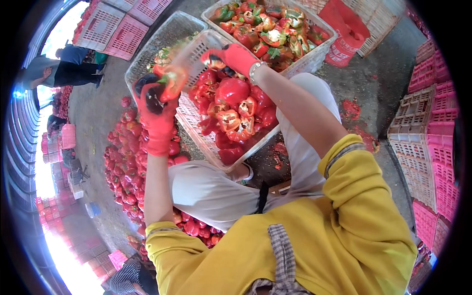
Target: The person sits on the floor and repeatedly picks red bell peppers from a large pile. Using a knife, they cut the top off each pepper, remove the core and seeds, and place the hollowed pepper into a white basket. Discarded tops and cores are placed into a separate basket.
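My left hand point(156, 107), in a red glove with a dark coated palm, grips a cut red bell pepper point(175, 82) with some green at its stem end. My right hand point(234, 59), gloved alike, is curled around a piece of red bell pepper point(214, 63) that is partly hidden by the fingers. Below it, a pale plastic crate point(201, 142) between my knees holds halved and opened red peppers point(234, 107). Motion blurs the area between my hands. A grey crate point(142, 61) with pale pepper scraps and seeds stands just beyond my left hand.
Another crate point(313, 61) holds pepper cores and trimmings, beside a red bag point(344, 33). Whole red peppers point(127, 166) lie heaped on the floor at my left. Stacked pink and white crates point(416, 147) line the right. People point(70, 70) are at the far left.
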### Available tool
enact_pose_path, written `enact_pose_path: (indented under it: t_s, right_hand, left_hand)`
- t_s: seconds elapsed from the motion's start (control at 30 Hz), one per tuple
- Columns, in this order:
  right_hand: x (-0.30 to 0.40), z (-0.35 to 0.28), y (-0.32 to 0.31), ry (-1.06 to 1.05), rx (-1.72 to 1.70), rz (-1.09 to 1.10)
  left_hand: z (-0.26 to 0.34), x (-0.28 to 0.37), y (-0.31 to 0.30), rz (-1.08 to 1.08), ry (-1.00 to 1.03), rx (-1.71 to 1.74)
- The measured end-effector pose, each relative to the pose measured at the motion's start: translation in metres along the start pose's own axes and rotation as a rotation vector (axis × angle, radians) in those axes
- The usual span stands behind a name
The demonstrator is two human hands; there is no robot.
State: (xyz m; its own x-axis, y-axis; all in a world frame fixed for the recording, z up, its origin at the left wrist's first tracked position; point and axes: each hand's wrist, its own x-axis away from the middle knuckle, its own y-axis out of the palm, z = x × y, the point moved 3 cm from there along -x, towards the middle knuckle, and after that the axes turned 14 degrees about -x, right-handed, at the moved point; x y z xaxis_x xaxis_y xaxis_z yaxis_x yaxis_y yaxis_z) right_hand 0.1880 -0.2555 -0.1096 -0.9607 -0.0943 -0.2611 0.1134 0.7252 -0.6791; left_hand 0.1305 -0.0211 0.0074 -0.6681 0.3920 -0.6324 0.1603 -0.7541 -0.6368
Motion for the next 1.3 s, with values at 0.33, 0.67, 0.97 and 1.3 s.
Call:
enact_pose_path:
  t_s: [0.33,0.67,0.97,1.3]
  right_hand:
    - [0.018,-0.074,0.010,-0.422,-0.867,-0.083]
    - [0.022,-0.083,-0.015,-0.114,-1.093,-0.134]
    - [0.044,-0.108,-0.015,-0.129,-0.829,0.061]
    - [0.039,-0.108,-0.001,-0.322,-0.533,-0.006]
  left_hand:
    - [0.031,-0.010,0.007,0.020,0.298,-0.649]
    - [-0.019,0.007,0.035,-0.187,-0.432,0.887]
    - [-0.032,0.006,0.040,-0.321,-0.782,0.844]
    - [-0.044,0.021,0.045,-0.183,-1.023,0.841]
